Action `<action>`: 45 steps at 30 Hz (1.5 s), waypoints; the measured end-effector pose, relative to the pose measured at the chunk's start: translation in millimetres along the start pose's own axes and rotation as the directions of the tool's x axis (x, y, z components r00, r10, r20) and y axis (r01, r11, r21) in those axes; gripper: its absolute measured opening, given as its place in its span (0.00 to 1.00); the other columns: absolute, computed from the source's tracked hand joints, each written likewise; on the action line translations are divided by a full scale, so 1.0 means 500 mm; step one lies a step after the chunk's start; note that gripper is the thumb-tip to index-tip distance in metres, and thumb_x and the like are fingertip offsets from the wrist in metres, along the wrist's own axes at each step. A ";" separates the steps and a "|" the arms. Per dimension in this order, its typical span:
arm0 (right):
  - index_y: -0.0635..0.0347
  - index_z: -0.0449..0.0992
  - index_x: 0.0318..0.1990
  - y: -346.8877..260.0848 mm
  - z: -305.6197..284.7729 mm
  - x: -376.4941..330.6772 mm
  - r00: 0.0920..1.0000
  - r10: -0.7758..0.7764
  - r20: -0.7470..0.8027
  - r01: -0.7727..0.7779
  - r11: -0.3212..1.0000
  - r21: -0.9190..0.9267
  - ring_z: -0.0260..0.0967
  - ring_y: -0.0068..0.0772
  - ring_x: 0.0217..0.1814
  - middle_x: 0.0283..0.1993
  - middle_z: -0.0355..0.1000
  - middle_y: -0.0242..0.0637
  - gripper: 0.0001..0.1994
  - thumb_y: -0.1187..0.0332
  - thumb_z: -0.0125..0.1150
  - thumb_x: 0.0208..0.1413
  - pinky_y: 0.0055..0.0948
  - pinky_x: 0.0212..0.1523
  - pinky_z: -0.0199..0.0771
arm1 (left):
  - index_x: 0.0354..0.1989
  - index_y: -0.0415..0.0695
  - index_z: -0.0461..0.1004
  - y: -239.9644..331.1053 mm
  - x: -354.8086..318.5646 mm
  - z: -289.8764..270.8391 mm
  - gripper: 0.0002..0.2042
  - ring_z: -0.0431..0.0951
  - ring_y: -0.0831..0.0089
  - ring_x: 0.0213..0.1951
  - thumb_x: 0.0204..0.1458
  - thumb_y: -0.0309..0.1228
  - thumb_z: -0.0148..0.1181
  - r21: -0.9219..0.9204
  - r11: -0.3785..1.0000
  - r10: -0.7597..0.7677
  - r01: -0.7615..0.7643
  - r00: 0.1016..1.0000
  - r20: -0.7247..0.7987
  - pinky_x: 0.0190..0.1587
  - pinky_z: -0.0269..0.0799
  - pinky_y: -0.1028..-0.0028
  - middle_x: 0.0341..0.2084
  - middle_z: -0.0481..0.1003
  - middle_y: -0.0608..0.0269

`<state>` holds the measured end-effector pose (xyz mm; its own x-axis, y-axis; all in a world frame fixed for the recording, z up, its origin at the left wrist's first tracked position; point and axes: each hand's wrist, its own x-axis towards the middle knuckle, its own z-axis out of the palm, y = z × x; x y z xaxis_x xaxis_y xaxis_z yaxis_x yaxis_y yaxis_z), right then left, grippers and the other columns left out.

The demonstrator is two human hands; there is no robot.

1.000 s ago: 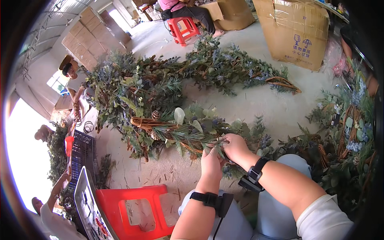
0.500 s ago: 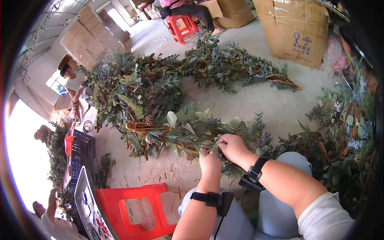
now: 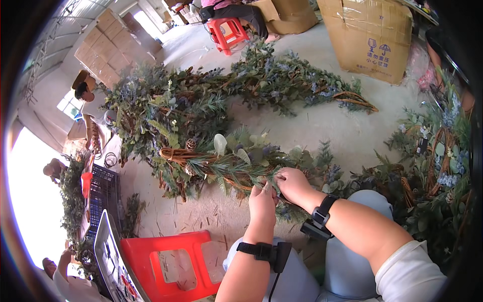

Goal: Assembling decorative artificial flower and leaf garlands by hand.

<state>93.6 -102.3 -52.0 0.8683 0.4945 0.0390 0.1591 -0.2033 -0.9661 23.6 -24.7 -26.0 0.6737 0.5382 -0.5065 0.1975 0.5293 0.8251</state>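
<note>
An artificial garland (image 3: 221, 168) of green leaves, needle sprigs and blue flowers on a brown vine base lies across in front of me. Its bundled vine end (image 3: 173, 155) points left, with a pine cone (image 3: 191, 144) beside it. My left hand (image 3: 262, 202) pinches the greenery along the garland's near edge, thumb and fingers together. Just to its right, my right hand (image 3: 293, 184) is closed on the leaves at the same spot. The fingertips are partly hidden among the foliage, so any small piece between them cannot be made out.
A red plastic stool (image 3: 173, 264) with a tray (image 3: 113, 264) stands at lower left. More garlands (image 3: 282, 80) lie on the floor ahead and others at right. Large cardboard boxes (image 3: 372, 40), a blue crate (image 3: 103, 194) and people working (image 3: 90, 105) surround the area.
My left hand has turned slightly and its thumb now shows raised beside the fingers. The right hand has barely shifted. The needle sprig near the vine end has moved a little.
</note>
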 end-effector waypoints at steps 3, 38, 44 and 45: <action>0.67 0.71 0.30 -0.012 -0.003 -0.003 0.999 0.039 0.027 -0.037 0.997 -0.071 0.69 0.44 0.31 0.28 0.70 0.49 0.06 0.73 0.51 0.46 0.32 0.34 0.67 | 0.33 0.45 0.65 -0.006 0.006 -0.003 0.01 0.60 0.83 0.17 0.55 0.27 0.48 0.002 0.999 0.043 -0.043 0.999 -0.009 0.19 0.56 0.82 0.16 0.63 0.72; 0.58 0.74 0.26 -0.055 -0.045 -0.008 0.882 -0.467 0.061 0.454 0.809 -0.372 0.62 0.42 0.26 0.23 0.70 0.37 0.02 0.75 0.57 0.41 0.35 0.33 0.63 | 0.35 0.56 0.68 -0.031 0.025 -0.065 0.05 0.67 0.76 0.28 0.51 0.38 0.53 0.005 1.000 0.007 -0.008 0.981 0.194 0.33 0.61 0.71 0.27 0.69 0.72; 0.66 0.70 0.27 -0.063 -0.019 -0.016 0.989 -0.127 0.071 0.126 0.992 0.019 0.70 0.38 0.29 0.24 0.69 0.46 0.04 0.80 0.52 0.40 0.31 0.30 0.66 | 0.31 0.51 0.69 -0.090 0.074 -0.119 0.04 0.67 0.76 0.27 0.52 0.36 0.52 0.143 0.961 0.184 -0.235 0.935 0.302 0.30 0.62 0.71 0.26 0.69 0.69; 0.66 0.71 0.27 -0.050 -0.021 -0.011 0.990 -0.104 0.095 0.104 0.995 0.000 0.70 0.36 0.30 0.25 0.70 0.46 0.04 0.80 0.52 0.41 0.31 0.31 0.67 | 0.30 0.49 0.68 -0.095 0.079 -0.119 0.05 0.66 0.75 0.24 0.53 0.35 0.51 0.115 0.965 0.194 -0.237 0.935 0.296 0.27 0.62 0.72 0.24 0.69 0.67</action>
<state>89.9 -108.8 -25.6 0.7987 0.5907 0.1144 0.2483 -0.1505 -0.9569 -1.5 10.7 -100.3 0.8790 0.4123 -0.2395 0.1132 0.3076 0.9448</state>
